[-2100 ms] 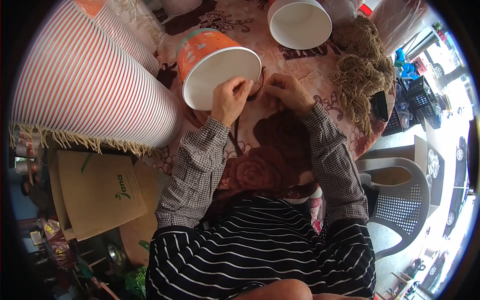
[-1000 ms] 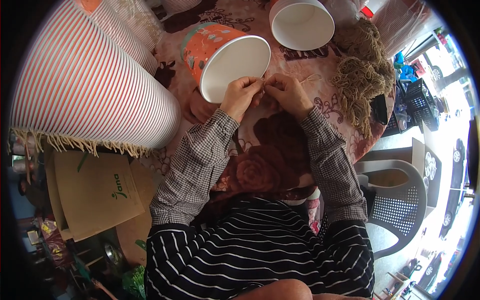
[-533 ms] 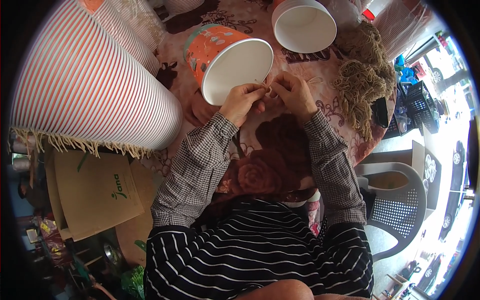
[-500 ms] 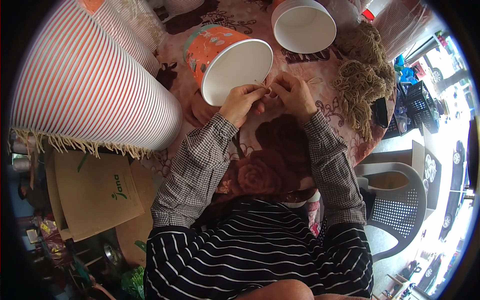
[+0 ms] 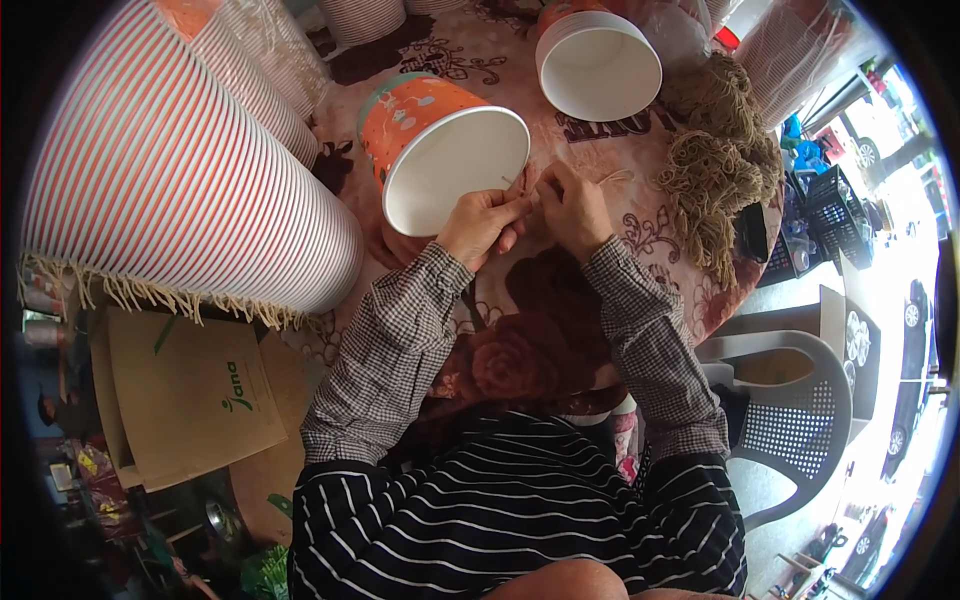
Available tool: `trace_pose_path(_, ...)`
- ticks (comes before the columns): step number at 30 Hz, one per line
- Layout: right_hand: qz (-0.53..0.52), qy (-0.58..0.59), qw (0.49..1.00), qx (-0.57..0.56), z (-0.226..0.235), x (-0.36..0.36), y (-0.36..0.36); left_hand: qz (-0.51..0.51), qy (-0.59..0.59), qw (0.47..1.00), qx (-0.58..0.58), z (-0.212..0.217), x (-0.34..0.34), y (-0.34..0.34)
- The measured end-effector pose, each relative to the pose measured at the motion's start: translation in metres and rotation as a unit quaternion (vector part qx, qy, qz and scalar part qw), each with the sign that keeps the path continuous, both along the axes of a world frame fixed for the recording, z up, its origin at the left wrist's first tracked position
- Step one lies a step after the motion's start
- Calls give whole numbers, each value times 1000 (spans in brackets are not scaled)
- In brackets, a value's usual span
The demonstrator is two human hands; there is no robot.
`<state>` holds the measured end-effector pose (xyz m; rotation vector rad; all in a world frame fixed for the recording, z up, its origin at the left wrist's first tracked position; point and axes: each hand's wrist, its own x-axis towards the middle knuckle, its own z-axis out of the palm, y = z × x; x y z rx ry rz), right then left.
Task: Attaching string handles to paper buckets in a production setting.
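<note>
An orange patterned paper bucket [image 5: 415,115] lies on its side on the table, its white open mouth turned toward me. Just right of its rim, my left hand [image 5: 476,228] is closed, thumb against fingers, pinching a thin cord. My right hand [image 5: 577,207] is closed too, its fingertips on the same cord close to the left ones. A loose end of the pale cord [image 5: 615,178] sticks out past the right hand. How the cord passes between the fingertips is too small to make out.
Long stacks of nested paper buckets [image 5: 190,170] lie at the left. Another white-mouthed bucket [image 5: 605,75] lies at the back. A tangled heap of beige cords [image 5: 715,170] rests at the right on the patterned tablecloth [image 5: 505,350]. Below are a cardboard box [image 5: 195,390] and a grey plastic chair [image 5: 800,400].
My right hand has turned and shifted slightly left and down, still pinching the cord. The bucket sits a little lower and further left in view, as the view itself has shifted.
</note>
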<state>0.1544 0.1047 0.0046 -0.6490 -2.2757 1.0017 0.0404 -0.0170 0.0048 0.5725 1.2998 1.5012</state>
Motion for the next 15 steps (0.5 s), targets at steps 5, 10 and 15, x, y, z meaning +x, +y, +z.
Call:
trace_pose_path(5,35,37,998,-41,5,2,1,8,-9,1000,-16,5,3,-3)
trace_pose_path(10,33,40,997,-57,8,3,5,0,-39,999,18,-1,2,0)
trace_pose_path(15,27,43,997,-57,11,6,10,55,-42,997,17,0,4,-1)
